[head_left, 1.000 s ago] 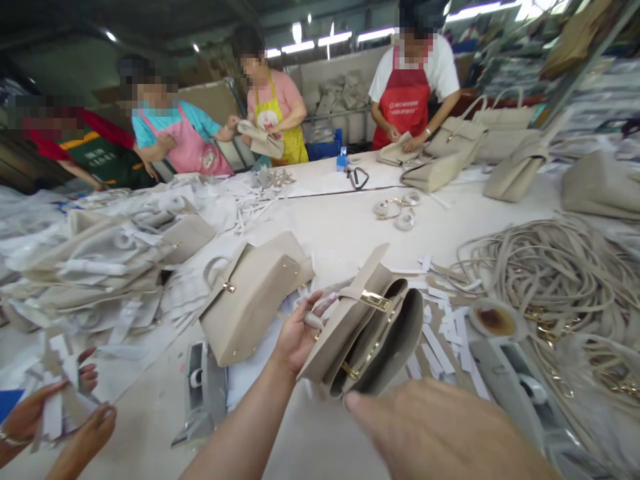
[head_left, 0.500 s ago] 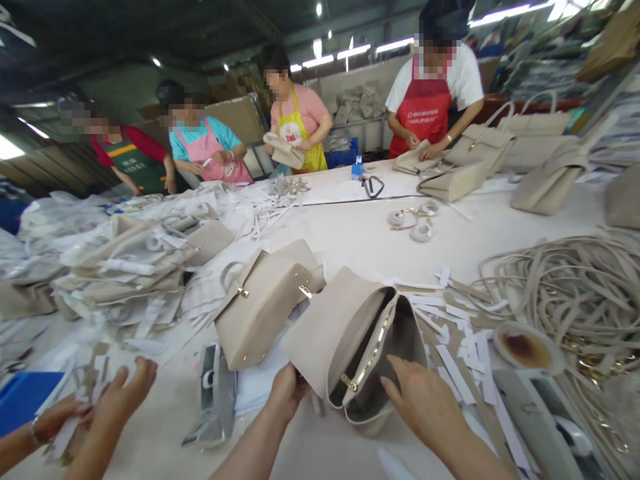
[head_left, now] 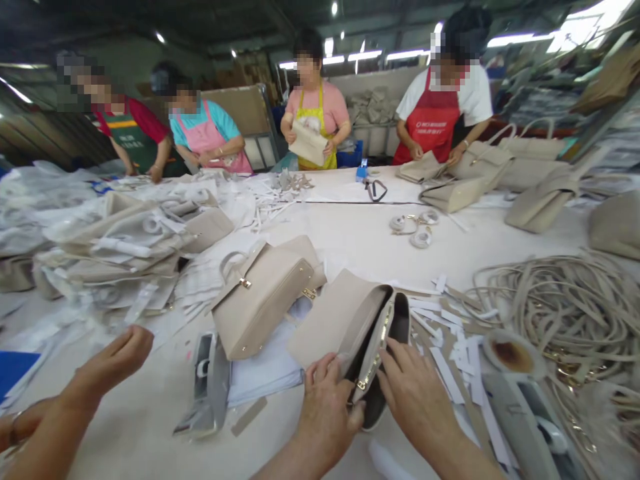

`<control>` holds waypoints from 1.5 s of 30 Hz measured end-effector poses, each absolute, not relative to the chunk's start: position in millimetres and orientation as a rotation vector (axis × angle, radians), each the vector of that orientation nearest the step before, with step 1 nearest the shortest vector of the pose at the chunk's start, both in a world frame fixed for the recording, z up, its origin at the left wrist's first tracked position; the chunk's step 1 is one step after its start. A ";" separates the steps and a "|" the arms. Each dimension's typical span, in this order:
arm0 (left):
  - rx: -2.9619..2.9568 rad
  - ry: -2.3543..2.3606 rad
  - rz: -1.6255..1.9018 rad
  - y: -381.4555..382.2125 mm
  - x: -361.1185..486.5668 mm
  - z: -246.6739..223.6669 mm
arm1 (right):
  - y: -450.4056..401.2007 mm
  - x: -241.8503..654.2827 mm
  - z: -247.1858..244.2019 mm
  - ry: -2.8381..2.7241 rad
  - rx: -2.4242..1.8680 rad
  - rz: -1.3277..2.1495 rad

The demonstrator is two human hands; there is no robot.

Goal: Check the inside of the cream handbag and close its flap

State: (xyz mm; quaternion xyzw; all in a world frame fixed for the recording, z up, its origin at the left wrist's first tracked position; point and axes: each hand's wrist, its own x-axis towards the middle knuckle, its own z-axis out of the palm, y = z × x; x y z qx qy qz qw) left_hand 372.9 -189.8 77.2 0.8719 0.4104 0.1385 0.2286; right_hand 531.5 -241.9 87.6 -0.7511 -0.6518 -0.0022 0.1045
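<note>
A beige handbag [head_left: 333,313] lies open on the table in front of me, its flap folded out to the left. A gold zipper [head_left: 375,353] runs along the inner divider between dark-lined pockets. My left hand [head_left: 327,403] grips the near end of the bag, the thumb by the zipper's end and the fingers over the front panel. On the other side, my right hand [head_left: 420,393] holds the bag's edge, with its fingertips at the opening beside the zipper. A second beige handbag [head_left: 265,300] with a gold clasp rests on its side just behind and to the left.
Tape dispensers [head_left: 207,383] stand on the left and right. White and tan strips [head_left: 453,360] lie right of the bag, near a dish of brown liquid [head_left: 515,353] and piled straps [head_left: 565,307]. A co-worker's hand [head_left: 117,357] is at left; several people work across the table.
My left hand has moved from under the flap to the bag's near end. The bag's opening has narrowed. A tan strip now shows on the table at left.
</note>
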 end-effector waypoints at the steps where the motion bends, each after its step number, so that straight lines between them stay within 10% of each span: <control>1: 2.407 1.137 0.439 -191.4 373.2 72.3 | -237.1 526.0 90.2 -1.953 -2.156 -0.041; 25: 2.357 1.275 0.781 -202.0 366.4 51.5 | -199.7 526.2 86.1 -1.924 -1.967 1.099; 45: 2.292 1.434 0.120 -203.1 391.6 86.0 | -193.8 568.2 79.3 -2.713 -1.029 0.617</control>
